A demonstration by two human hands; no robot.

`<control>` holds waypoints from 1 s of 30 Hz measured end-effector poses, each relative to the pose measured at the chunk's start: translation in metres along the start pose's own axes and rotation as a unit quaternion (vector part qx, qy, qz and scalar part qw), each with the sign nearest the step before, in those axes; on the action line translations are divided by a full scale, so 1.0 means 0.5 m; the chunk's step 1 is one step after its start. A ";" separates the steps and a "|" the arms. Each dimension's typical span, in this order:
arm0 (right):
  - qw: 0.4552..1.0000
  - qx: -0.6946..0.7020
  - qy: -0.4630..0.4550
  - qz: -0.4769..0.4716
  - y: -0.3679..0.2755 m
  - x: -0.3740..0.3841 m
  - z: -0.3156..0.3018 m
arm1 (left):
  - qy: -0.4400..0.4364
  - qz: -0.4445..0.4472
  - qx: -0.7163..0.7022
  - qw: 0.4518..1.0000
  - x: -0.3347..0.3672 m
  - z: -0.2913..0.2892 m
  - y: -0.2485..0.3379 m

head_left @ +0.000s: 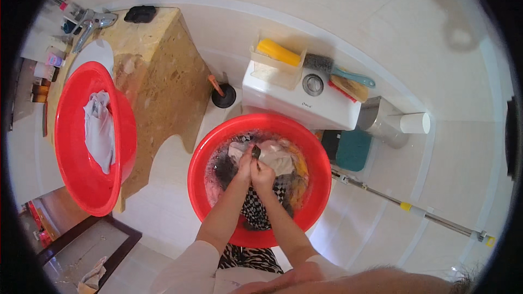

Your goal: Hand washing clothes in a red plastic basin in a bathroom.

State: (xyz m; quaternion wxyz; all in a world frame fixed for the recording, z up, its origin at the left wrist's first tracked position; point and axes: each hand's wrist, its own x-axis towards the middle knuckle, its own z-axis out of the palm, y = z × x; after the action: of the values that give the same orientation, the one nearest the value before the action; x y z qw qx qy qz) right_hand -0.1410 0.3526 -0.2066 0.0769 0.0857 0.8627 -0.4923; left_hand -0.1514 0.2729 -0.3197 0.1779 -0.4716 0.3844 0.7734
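My left hand (pixel 244 166) and my right hand (pixel 262 176) are pressed together over a red basin (pixel 199 155). Both are closed around a dark piece of cloth (pixel 256 151), whose end pokes out above the fingers. Below the hands, between my forearms, lies a black-and-white checkered cloth (pixel 256 210); whether it joins the dark piece is hidden. Sudsy water fills the basin, with a pale cloth (pixel 277 159), a yellow cloth (pixel 299 164) and a pink cloth (pixel 213 189) in it.
A second red basin (pixel 128 130) holding a white garment (pixel 100 133) rests on the stone counter (pixel 163 71) at left. Behind my basin stand a toilet tank (pixel 272 90) with brushes on top, a plunger (pixel 223 96) and a grey bin (pixel 384 122). A pole (pixel 392 200) extends right.
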 end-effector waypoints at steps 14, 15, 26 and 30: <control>0.988 -0.152 -0.002 0.031 0.179 0.214 -0.163 | -0.082 0.178 0.374 0.906 -0.193 0.050 -0.013; 0.984 -0.170 0.004 0.048 0.189 0.224 -0.179 | -0.029 0.251 0.392 0.885 -0.191 0.030 0.006; 0.963 -0.268 0.025 0.005 0.322 0.111 -0.080 | 0.042 0.404 0.712 0.573 -0.086 0.095 -0.091; 0.978 -0.188 0.062 -0.062 0.282 -0.006 -0.048 | -0.001 0.128 0.577 0.806 0.035 0.088 -0.076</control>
State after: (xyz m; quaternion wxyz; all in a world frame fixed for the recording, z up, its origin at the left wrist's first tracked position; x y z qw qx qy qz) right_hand -0.1076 0.4436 -0.3120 0.0075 0.0463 0.9466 -0.3189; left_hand -0.1620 0.3292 -0.3396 0.3172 -0.2279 0.8166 0.4250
